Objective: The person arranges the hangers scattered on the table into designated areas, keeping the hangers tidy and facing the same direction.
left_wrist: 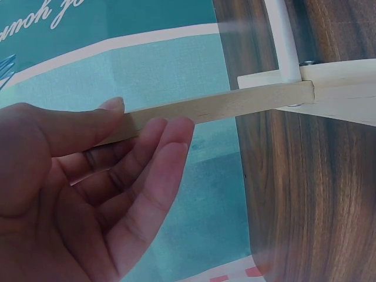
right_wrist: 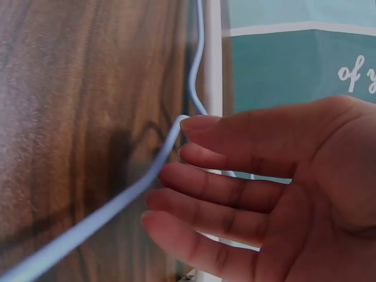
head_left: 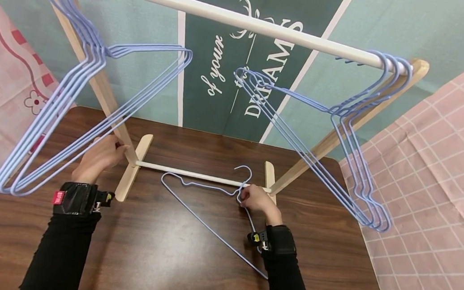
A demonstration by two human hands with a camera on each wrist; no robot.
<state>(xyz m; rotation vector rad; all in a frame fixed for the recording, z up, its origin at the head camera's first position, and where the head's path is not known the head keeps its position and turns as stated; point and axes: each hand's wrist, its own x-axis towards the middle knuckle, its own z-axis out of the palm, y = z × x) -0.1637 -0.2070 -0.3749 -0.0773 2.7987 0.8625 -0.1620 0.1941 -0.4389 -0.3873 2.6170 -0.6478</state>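
From the head view we see the loose blue hanger (head_left: 207, 208) lying flat on the table (head_left: 159, 256), its long bar running from our right hand (head_left: 257, 201) leftward; that hand pinches its neck, while our left hand (head_left: 99, 157) grips the rack leg (head_left: 109, 109). At the left wrist, thumb and fingers curl around the wooden leg (left_wrist: 235, 106). At the right wrist, the thin hanger wire (right_wrist: 117, 200) touches the fingertips (right_wrist: 188, 124).

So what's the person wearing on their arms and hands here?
Both arms are in long black sleeves. The left hand and right hand are bare, with no gloves. Each wrist carries a black strap-on band with small metal fittings and a touch of yellow; the left wrist band is glossy and bears a small red label, the right wrist band is matte.
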